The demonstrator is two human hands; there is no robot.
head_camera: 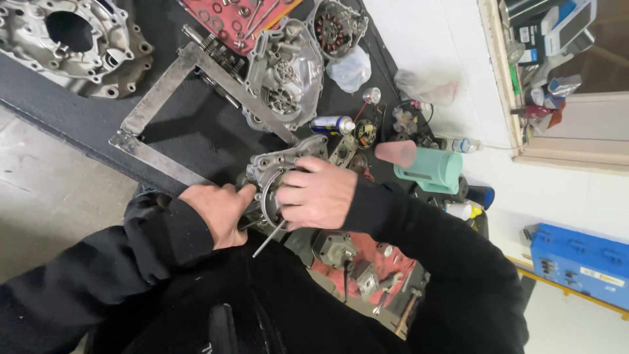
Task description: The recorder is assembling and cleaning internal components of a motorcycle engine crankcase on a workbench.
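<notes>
The left hand [219, 213], its black sleeve coming up from the lower left, lies knuckles-up with curled fingers gripping the near edge of the grey cast-metal engine casing [278, 174], which rests on the black mat [98, 118] in front of the person. The right hand [318, 193] arches over the casing, fingers clenched around a thin silver metal rod [268, 238] angled down-left.

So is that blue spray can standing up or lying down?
Lying down: the blue spray can rests on its side on the dark mat.
</notes>
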